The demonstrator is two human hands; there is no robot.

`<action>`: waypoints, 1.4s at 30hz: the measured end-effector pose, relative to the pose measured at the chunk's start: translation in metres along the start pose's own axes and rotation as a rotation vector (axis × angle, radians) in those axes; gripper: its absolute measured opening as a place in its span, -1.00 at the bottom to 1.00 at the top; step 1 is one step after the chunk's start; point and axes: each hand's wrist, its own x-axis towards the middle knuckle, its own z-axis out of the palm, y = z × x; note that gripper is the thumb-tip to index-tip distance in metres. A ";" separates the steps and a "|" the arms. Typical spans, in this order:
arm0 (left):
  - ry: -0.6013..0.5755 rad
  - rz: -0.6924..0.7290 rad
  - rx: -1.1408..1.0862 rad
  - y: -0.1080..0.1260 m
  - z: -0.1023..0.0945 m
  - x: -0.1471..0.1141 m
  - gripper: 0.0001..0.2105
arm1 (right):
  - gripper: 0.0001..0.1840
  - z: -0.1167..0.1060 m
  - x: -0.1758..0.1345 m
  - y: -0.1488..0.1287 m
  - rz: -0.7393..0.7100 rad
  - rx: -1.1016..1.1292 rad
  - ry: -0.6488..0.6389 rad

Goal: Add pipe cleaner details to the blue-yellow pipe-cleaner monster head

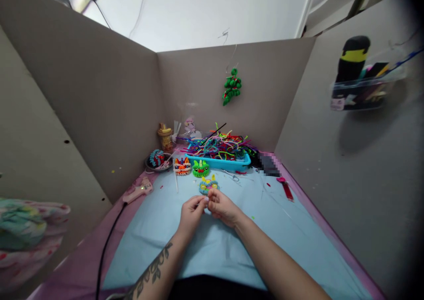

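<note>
My left hand (193, 208) and my right hand (222, 207) meet over the blue cloth, fingertips together. Both are closed in a pinch around something small and pale, too small to name. Just beyond them lies a light-blue and yellow pipe-cleaner animal face (208, 185), partly hidden by my right fingers. Behind that sit a green pipe-cleaner face (200, 169) and an orange and white one (182, 166).
A blue tray (218, 162) heaped with coloured pipe cleaners stands at the back. Scissors (232, 175) lie before it. At left are a pink corded glue gun (138, 190) and a dark bowl (158, 167). Grey partitions (198, 84) enclose three sides; a green ornament (232, 87) hangs there.
</note>
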 end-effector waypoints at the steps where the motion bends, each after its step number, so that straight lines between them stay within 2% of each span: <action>1: 0.015 -0.023 -0.015 -0.002 0.001 0.001 -0.76 | -0.48 0.000 0.001 0.002 -0.023 -0.033 0.010; 3: 0.014 -0.075 -0.059 -0.008 0.001 0.002 -0.74 | -0.53 -0.001 0.003 0.004 -0.095 -0.113 0.046; 8: -0.078 -0.221 -0.220 -0.019 -0.001 0.006 -0.69 | -0.69 -0.001 0.002 0.000 -0.282 -0.323 0.178; 12: -0.175 -0.319 -0.365 -0.019 -0.003 0.006 -0.68 | -0.80 -0.002 -0.003 -0.007 -0.338 -0.548 0.195; 18: -0.268 -0.477 -0.487 -0.020 -0.006 0.007 -0.62 | -0.88 0.001 -0.009 -0.012 -0.373 -0.623 0.177; 20: -0.275 -0.479 -0.489 -0.021 -0.005 0.007 -0.61 | -0.87 0.002 -0.009 -0.011 -0.403 -0.638 0.181; 25: -0.183 -0.385 -0.441 -0.020 -0.001 0.005 -0.62 | -0.81 0.002 -0.010 -0.009 -0.480 -0.688 0.217; 29: -0.197 -0.348 -0.415 -0.022 0.000 0.005 -0.63 | -0.78 0.003 -0.010 -0.007 -0.535 -0.702 0.196; 32: -0.203 -0.333 -0.423 -0.023 -0.001 0.005 -0.64 | -0.78 0.002 -0.008 -0.005 -0.571 -0.686 0.241; 37: -0.192 -0.311 -0.431 -0.019 -0.002 0.006 -0.65 | -0.89 -0.006 -0.003 0.001 -0.600 -0.647 0.307; 42: -0.105 -0.302 -0.379 -0.021 -0.003 0.008 -0.67 | -0.81 -0.009 0.001 0.003 -0.596 -0.677 0.274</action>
